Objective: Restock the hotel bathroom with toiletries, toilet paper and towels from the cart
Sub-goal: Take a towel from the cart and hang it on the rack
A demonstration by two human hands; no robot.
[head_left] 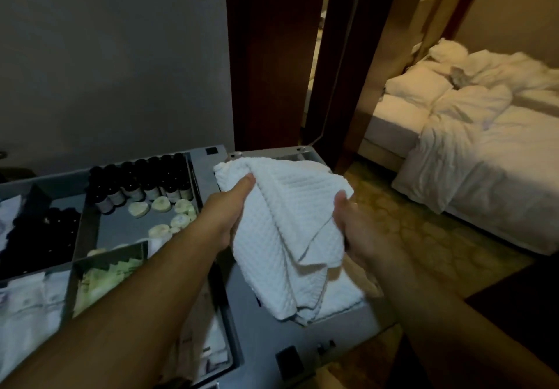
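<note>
Our left hand (233, 207) and right hand (360, 228) grip a white waffle-weave towel (281, 237) from either side, thumbs on top and forearms stretched forward, holding it just above the grey cart (207, 167). Beside it in the cart are dark bottles (142, 183) and round soaps (165, 205). We judge restocking barely begun: one towel is lifted, the toiletries are untouched, and no bathroom is in view.

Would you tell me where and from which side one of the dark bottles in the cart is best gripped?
Probably by the cap, from straight above: the bottles stand upright, packed in rows, so their sides are blocked. A front-row one beside the soaps is freest. The left hand and right hand both grip the towel, so free one first.
</note>
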